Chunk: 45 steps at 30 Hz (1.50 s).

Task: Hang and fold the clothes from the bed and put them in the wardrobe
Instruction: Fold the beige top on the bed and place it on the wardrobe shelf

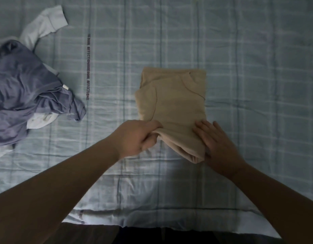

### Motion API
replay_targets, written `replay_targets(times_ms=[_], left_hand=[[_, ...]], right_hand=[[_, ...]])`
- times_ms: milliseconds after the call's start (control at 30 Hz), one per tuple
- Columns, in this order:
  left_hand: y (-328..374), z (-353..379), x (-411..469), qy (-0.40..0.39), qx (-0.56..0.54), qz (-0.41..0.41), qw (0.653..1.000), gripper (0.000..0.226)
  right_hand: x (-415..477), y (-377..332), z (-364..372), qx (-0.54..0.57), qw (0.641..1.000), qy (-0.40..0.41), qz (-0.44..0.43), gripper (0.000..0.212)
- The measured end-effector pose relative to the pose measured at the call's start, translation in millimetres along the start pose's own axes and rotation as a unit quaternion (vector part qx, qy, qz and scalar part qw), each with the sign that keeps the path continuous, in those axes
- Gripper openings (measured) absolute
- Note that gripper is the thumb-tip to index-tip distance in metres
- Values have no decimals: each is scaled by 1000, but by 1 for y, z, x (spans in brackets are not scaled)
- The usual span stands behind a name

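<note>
The left hand (pixel 138 136) pinches the folded beige top (pixel 175 103); the right hand (pixel 217 143) lies flat on it. Crumpled blue clothes (pixel 29 92), perhaps a white sleeve (pixel 45 23), lie well left.

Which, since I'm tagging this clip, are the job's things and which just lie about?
Job: beige top, gripped by left hand, pressed by right hand; blue clothes; white clothes.
Lying about: nothing but the checked bedsheet under them.
</note>
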<state>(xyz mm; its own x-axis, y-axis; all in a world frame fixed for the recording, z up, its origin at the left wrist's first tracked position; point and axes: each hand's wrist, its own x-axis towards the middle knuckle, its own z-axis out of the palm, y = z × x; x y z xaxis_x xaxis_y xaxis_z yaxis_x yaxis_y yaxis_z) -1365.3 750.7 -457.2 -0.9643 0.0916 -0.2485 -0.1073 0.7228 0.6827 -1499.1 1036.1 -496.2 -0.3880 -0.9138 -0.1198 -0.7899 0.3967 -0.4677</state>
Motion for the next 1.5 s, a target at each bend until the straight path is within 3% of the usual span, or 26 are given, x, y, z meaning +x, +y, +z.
replay_targets(times_ms=[100, 233, 367, 467, 567, 600, 667, 800, 867, 1000, 1133, 1233, 1333, 1433, 1500], left_hand=[[-1, -29, 19, -1, -47, -20, 999, 11], [-10, -60, 50, -2, -163, -84, 983, 2], [-27, -71, 75, 44, -278, -165, 945, 28], [-36, -70, 91, 103, -361, -213, 902, 42], [-42, -71, 103, 144, -499, -273, 810, 48], [-43, -70, 104, 164, -518, -273, 794, 46], [-45, -63, 101, 202, -491, -273, 802, 49], [-37, -45, 93, 226, -371, -240, 868, 99], [-32, -34, 97, 236, -305, -242, 891, 107], [-35, -18, 99, 270, -238, -264, 895, 87], [-51, 2, 93, 282, -169, -218, 919, 59], [-59, 8, 95, 308, -140, -273, 900, 57], [-50, 4, 99, 361, -152, -278, 877, 49], [-34, -5, 96, 429, -56, -187, 882, 46], [-24, -6, 94, 364, 23, -55, 929, 42]], right_hand=[[23, -2, -21, 72, 997, 10, 0, 54], [41, -2, -46, 198, 967, 5, 160, 59], [59, 7, -45, 266, 921, 56, 277, 42], [76, 15, -39, 294, 881, 94, 358, 31], [95, 25, -36, 266, 866, 115, 407, 33], [102, 28, -36, 247, 865, 122, 419, 37], [114, 32, -35, 214, 866, 141, 430, 44], [132, 33, -36, 175, 867, 175, 431, 45], [140, 31, -36, 157, 874, 169, 427, 46], [148, 28, -33, 136, 878, 144, 436, 52], [152, 28, -27, 111, 869, 121, 466, 65], [155, 29, -21, 96, 860, 97, 492, 66], [162, 32, -20, 74, 853, 90, 509, 70], [163, 34, -22, 66, 848, 92, 518, 73], [162, 35, -26, 73, 845, 89, 522, 73]])
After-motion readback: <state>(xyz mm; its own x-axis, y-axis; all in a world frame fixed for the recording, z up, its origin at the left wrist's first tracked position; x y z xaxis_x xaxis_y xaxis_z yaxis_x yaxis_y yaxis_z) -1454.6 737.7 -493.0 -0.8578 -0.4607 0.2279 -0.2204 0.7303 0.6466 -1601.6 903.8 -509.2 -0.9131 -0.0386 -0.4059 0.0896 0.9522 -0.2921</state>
